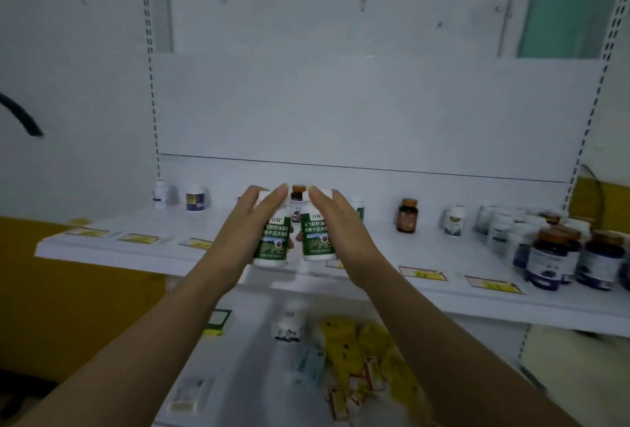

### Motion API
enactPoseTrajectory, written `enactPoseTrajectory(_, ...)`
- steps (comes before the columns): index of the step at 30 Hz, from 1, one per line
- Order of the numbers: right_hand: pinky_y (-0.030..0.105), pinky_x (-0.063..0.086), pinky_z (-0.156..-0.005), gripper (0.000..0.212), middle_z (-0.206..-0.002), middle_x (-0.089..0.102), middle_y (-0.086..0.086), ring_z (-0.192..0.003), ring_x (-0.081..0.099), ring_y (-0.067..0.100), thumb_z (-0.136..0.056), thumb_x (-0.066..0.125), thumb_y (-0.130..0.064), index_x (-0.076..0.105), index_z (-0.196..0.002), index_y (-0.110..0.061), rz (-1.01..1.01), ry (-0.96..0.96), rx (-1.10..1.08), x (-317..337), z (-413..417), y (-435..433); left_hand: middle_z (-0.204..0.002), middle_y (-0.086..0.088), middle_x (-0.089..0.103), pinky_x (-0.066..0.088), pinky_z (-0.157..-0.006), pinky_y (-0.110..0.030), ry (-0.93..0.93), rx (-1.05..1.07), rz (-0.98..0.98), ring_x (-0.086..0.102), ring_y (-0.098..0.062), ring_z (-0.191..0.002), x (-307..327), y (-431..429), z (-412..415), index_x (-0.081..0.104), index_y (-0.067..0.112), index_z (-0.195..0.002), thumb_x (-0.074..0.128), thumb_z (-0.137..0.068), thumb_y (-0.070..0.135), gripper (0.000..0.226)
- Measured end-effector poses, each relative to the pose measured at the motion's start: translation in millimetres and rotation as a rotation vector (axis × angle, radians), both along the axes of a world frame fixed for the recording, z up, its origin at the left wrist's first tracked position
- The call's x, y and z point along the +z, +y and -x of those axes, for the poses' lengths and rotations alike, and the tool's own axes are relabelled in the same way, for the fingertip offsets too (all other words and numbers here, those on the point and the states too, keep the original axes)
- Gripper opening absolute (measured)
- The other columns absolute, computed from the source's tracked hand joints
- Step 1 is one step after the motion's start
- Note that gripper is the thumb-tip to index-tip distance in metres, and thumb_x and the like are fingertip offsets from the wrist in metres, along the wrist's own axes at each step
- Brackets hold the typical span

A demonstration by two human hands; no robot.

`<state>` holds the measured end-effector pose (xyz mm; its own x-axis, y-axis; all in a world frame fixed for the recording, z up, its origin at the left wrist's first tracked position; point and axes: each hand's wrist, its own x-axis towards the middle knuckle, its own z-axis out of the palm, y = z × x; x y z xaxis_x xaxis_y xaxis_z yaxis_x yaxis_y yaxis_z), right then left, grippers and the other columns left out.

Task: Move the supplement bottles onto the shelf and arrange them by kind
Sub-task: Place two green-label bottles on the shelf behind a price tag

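Currently I have one bottle in each hand, both upright and side by side at the front edge of the shelf [136, 256], about midway along it. The left hand [245, 232] lies along the outer side of the left green-label bottle [272, 242], fingers nearly straight up its wall, with what looks like a thumb tip at the front. The right hand [341, 225] mirrors it on the right green-label bottle [315, 239]. Each grip is a loose wrap of fingers and thumb, not a fist. Whether the bases sit on the surface or just above it, I cannot tell.

I judge these bottles to be rigid white plastic, light and not fragile, though the glossy label probably makes them slippery. They are tall for their width, so they would tip easily this close to the edge. The best hold is round the middle of the body, on the label band — never by the cap alone.

The amber bottle [407, 216] near the back edge to the right may be glass, so I would keep clear of it. The cluster of dark bottles [545, 261] crowds the right end of the shelf.
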<state>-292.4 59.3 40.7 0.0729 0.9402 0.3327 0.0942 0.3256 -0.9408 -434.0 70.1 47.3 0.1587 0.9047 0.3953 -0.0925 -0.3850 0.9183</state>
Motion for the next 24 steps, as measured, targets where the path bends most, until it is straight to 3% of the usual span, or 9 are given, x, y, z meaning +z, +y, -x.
enactPoseTrajectory(2,0.045,0.050,-0.098,0.060,-0.126,0.063,-0.001,-0.117,0.061,0.022,-0.072,0.054,-0.072,0.056,-0.117,-0.032,0.014,-0.038,-0.082,2,-25,11,-0.095,-0.007,0.072,0.058,-0.077,-0.041,0.029,-0.060,0.004,0.071,-0.023,-0.082,-3,21,-27,0.058,0.023,-0.096,0.055,-0.087,0.048,0.026)
enactPoseTrajectory(4,0.030,0.058,-0.078,0.040,-0.108,0.069,-0.003,-0.096,0.069,0.013,-0.085,0.052,-0.061,0.056,-0.108,-0.028,0.010,-0.068,-0.142,1,-55,29,-0.100,-0.004,0.073,0.057,-0.080,-0.037,0.047,-0.114,0.010,0.071,-0.019,-0.090,-6,45,-52,0.060,0.022,-0.105,0.055,-0.088,0.045,0.030)
enactPoseTrajectory(6,0.017,0.054,-0.060,0.024,-0.091,0.068,-0.008,-0.076,0.068,0.003,-0.093,0.048,-0.051,0.054,-0.099,-0.029,0.005,-0.084,-0.190,0,-84,48,-0.107,-0.005,0.070,0.055,-0.087,-0.039,0.058,-0.172,0.022,0.069,-0.019,-0.097,-10,71,-75,0.061,0.022,-0.109,0.057,-0.087,0.044,0.031)
enactPoseTrajectory(11,0.013,0.047,-0.063,0.032,-0.092,0.058,-0.010,-0.080,0.058,-0.002,-0.096,0.048,-0.042,0.054,-0.119,-0.021,0.054,-0.096,-0.269,0,-138,98,-0.102,0.002,0.065,0.048,-0.072,-0.022,0.104,-0.240,0.100,0.061,-0.009,-0.093,-15,141,-126,0.057,0.018,-0.116,0.056,-0.090,0.032,0.029)
enactPoseTrajectory(13,0.013,0.046,-0.064,0.032,-0.097,0.059,-0.011,-0.084,0.058,-0.002,-0.096,0.049,-0.041,0.053,-0.122,-0.022,0.095,-0.111,-0.276,-1,-155,120,-0.109,-0.003,0.064,0.049,-0.081,-0.027,0.158,-0.246,0.119,0.061,-0.017,-0.103,-19,170,-138,0.057,0.015,-0.117,0.058,-0.090,0.028,0.030)
enactPoseTrajectory(16,0.022,0.047,-0.081,0.035,-0.095,0.049,-0.017,-0.092,0.057,0.006,-0.095,0.052,-0.039,0.051,-0.126,-0.022,0.148,-0.109,-0.307,-5,-175,149,-0.117,-0.010,0.063,0.047,-0.100,-0.043,0.250,-0.218,0.133,0.059,-0.026,-0.111,-27,207,-151,0.057,0.012,-0.117,0.061,-0.089,0.027,0.032)
enactPoseTrajectory(19,0.025,0.044,-0.085,0.035,-0.089,0.039,-0.018,-0.086,0.052,0.002,-0.095,0.053,-0.034,0.050,-0.124,-0.015,0.179,-0.173,-0.350,-14,-189,175,-0.118,-0.012,0.062,0.046,-0.102,-0.047,0.280,-0.176,0.170,0.059,-0.028,-0.111,-33,234,-163,0.055,0.006,-0.115,0.064,-0.087,0.024,0.034)
enactPoseTrajectory(22,0.032,0.046,-0.098,0.040,-0.091,0.042,-0.016,-0.106,0.055,0.016,-0.094,0.056,-0.031,0.052,-0.128,-0.011,0.214,-0.190,-0.375,-24,-202,200,-0.118,-0.014,0.061,0.046,-0.101,-0.046,0.299,-0.182,0.195,0.058,-0.029,-0.112,-37,257,-173,0.054,0.003,-0.115,0.064,-0.087,0.021,0.034)
enactPoseTrajectory(24,0.034,0.046,-0.099,0.040,-0.096,0.050,-0.013,-0.112,0.055,0.019,-0.093,0.058,-0.030,0.053,-0.129,-0.014,0.232,-0.189,-0.389,-30,-207,213,-0.118,-0.015,0.061,0.047,-0.100,-0.045,0.312,-0.193,0.210,0.058,-0.030,-0.112,-39,266,-176,0.055,0.003,-0.116,0.064,-0.088,0.020,0.034)
